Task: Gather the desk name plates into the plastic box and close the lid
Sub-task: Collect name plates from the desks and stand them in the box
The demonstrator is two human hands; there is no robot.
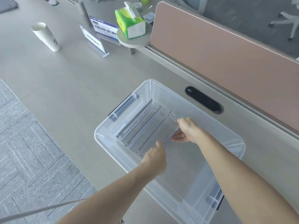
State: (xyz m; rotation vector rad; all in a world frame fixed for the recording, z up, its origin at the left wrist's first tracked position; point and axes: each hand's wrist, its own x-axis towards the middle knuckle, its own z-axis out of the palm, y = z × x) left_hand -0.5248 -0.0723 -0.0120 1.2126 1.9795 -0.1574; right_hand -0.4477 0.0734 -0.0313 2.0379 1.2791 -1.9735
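Observation:
A clear plastic box [113, 147] without its lid stands on the grey desk. Three name plates [139, 125] stand in a row inside it at the far left end. A fourth clear name plate [172, 136] is held upright beside them: my right hand [186, 131] grips its far end and my left hand [155, 157] holds its near end. Two more name plates [93, 39] with blue and white cards stand on the desk further back. The lid is not in view.
A tilted white paper cup [47, 36] stands at the back left. A green tissue pack [131, 23] lies on a small round shelf [129, 42]. A pink partition [226, 50] runs along the right. A black cable slot [203, 100] is beside the box. A white cable [32, 210] crosses the lower left.

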